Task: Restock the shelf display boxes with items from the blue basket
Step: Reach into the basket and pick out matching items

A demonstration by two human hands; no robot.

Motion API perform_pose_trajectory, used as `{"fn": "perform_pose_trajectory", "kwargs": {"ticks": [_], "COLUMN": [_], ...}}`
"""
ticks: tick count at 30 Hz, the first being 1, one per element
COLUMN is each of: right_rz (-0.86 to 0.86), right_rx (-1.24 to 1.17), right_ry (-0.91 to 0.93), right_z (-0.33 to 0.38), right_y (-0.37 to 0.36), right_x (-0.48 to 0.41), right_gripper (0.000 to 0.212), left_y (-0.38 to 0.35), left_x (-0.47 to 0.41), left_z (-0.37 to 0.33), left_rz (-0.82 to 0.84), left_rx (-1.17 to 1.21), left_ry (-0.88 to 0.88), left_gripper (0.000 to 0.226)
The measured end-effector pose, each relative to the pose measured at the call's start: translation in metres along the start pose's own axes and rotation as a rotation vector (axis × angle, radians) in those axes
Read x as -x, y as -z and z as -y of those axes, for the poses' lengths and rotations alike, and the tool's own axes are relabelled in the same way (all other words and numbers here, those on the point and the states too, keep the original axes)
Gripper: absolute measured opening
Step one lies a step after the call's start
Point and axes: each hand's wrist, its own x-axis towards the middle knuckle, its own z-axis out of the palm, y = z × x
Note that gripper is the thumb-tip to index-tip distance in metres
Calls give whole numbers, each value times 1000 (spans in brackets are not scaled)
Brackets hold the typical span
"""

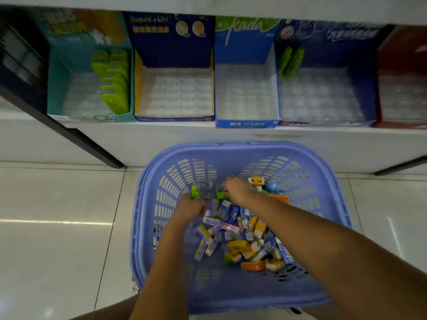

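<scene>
Gripping green item [195, 192], hands [191, 209] inside blue basket [231, 149]

At six o'clock, inside the blue basket [231, 150], the left hand [191, 207] is gripping a green item [194, 192]; the right hand [236, 188] is resting on packets [258, 227].

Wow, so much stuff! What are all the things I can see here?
Display boxes: five, teal, navy, light blue, navy, red, on the white shelf.
Clear trays: one per box, see-through, lining the bottoms.
Lime packs: one row, lime green, in the teal box.
Green tubes: two, green, back of the fourth box.
Basket: one, blue, on the floor.
Small packs: many, yellow, purple, blue, orange, in the basket.
Left hand: one, in the basket, gripping a green item.
Right hand: one, among the packs, grip unclear.
</scene>
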Motion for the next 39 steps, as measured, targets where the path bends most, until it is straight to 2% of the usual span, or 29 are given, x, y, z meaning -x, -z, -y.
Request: {"fn": "perform_pose_trajectory", "kwargs": {"ticks": [3, 6, 11, 14, 16, 18, 21, 23, 26, 30, 34, 36, 39], "right_rz": [48, 41, 56, 1, -7, 68, 93, 26, -92, -394, -543, -594, -779], "right_rx": [189, 275, 248, 93, -126, -331, -495, -529, -639, -1225, -1597, -1610, -1455], "right_ry": [-18, 7, 11, 37, 70, 85, 123, 152, 175, 147, 77, 62, 95], "right_z": [8, 7, 3, 6, 4, 1, -9, -18, -33, -50, -59, -63, -74], "right_y": [-12, -21, -24, -7, 8, 30, 66, 92, 123, 145, 161, 172, 196], "right_x": [-12, -18, -19, -7, 8, 29, 64, 88, 119, 149, 162, 163, 160], "right_gripper": [35, 32, 38, 34, 38, 39, 24, 17, 19, 22, 23, 26, 19], "left_y": [5, 6, 9, 12, 12, 7, -4, -10, -19, -41, -72, -81, -85], "left_x": [-2, -3, -3, -2, 4, 13, 29, 42, 60, 86, 105, 110, 114], "left_z": [2, 3, 4, 1, -6, -17, -40, -59, -85, -116, -143, -155, -174], "left_rz": [-56, -61, -56, -20, 46, 145, 292, 331, 370, 425, 267, 211, 174], "left_rx": [64, 53, 18, -138, -176, -92, 122, 156, 201, 392, 355, 336, 316], "left_ry": [13, -8, -41, -59, -71, -72, -76, -111, -169, -298, -501, -563, -583], "left_gripper": [27, 28, 36, 37, 31, 17, 16, 15, 13, 13, 11, 14, 10]}}
